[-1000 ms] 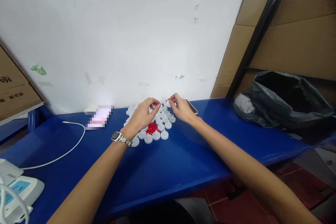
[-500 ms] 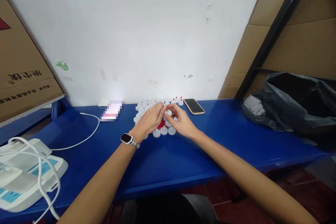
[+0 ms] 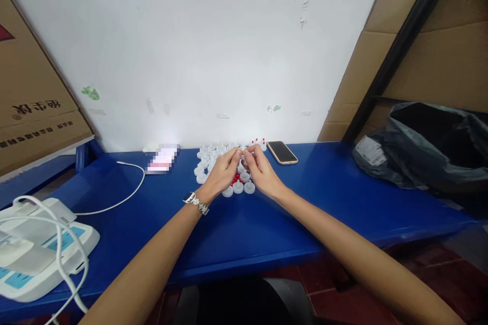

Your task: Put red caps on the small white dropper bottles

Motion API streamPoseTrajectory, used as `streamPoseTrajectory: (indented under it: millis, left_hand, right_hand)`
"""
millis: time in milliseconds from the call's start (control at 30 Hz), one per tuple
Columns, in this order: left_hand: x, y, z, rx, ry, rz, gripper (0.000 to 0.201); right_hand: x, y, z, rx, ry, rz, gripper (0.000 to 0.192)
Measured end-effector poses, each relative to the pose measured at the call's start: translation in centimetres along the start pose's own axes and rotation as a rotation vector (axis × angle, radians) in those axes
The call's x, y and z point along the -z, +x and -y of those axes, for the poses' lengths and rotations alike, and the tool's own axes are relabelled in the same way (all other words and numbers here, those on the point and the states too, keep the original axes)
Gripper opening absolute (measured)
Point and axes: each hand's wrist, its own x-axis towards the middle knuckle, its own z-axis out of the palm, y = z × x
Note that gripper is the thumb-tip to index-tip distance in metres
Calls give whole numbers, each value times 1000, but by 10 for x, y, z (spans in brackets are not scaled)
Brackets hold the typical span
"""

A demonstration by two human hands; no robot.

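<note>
Several small white plastic tealight candles (image 3: 204,168) stand clustered on the blue table (image 3: 267,233) near the wall. A small heap of red tips (image 3: 236,179) lies among them, partly hidden by my hands. My left hand (image 3: 224,171), with a watch on its wrist, and my right hand (image 3: 261,172) meet fingertip to fingertip above the cluster, pinching a white candle piece (image 3: 242,153) between them. Which hand bears it I cannot tell apart. A few candles with red tips (image 3: 258,142) stand at the back.
A phone (image 3: 282,153) lies face up right of the candles. A white cable (image 3: 114,203) runs left toward a white device (image 3: 34,249). Cardboard boxes (image 3: 26,111) stand at left, more cardboard (image 3: 438,61) and a black bag (image 3: 430,147) at right.
My right hand came back from the far row to the middle of the cluster. Both hands now meet fingertip to fingertip, slightly higher than half a second ago.
</note>
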Motion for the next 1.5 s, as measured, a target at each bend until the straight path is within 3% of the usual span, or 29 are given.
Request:
streamPoseTrajectory:
  millis: [133,200,333,467,633,867,1033,1133,1233,1400,1500]
  left_hand:
    - [13,7,5,138,-192,-132,46]
    - [26,8,9,157,-124,-143,46]
    - [40,5,16,26,202,60,34]
    - [36,0,21,-105,389,203,24]
    - [35,0,25,-116,472,237,26]
    - [31,3,28,-101,472,224,28]
    - [25,4,25,-105,455,232,30]
    - [21,7,21,-117,446,225,30]
    - [15,14,21,-136,461,223,30]
    - [3,28,25,-136,494,248,29]
    - [1,29,27,-131,497,256,29]
  right_hand:
    - [15,2,-4,15,-142,-92,24]
    - [23,5,-11,-4,-147,-111,24]
    - [32,9,-23,-5,-171,32,24]
    - [40,9,-23,-12,-192,59,23]
    - [51,1,-17,-12,-322,-10,17]
    - [54,-11,-25,-182,-253,272,5]
    - [56,-10,-26,-187,-263,285,9]
    - [63,5,-31,-196,-308,183,11]
    - [72,32,-44,-221,-491,20,15]
    - [77,83,-77,-388,-785,-41,37]
    - [73,101,-92,-481,-842,-40,32]
